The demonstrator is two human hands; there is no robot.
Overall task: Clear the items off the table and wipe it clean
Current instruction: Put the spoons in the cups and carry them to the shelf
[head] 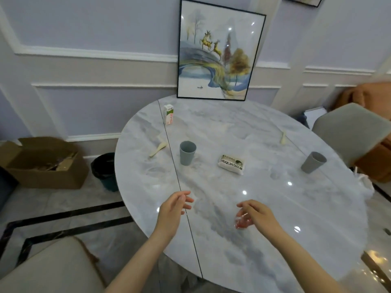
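Observation:
On the round marble table [264, 240] stand a milk carton [168, 114], a grey-blue cup [187, 152] and a grey cup [313, 165] at the right. A cream spoon [158, 149] lies left of the first cup, another cream spoon [283, 138] lies far right, and a white packet [231, 164] lies mid-table. My left hand [173, 210] hovers over the near left part of the table with relaxed fingers, holding nothing. My right hand [257, 214] grips a crumpled clear and red wrapper [242, 222] just above the table.
A framed picture [218, 51] leans on the wall at the table's far edge. A dark bin [104, 171] and an open cardboard box [44, 163] stand on the floor at left. Chairs sit at the right [351, 130] and near left [53, 269].

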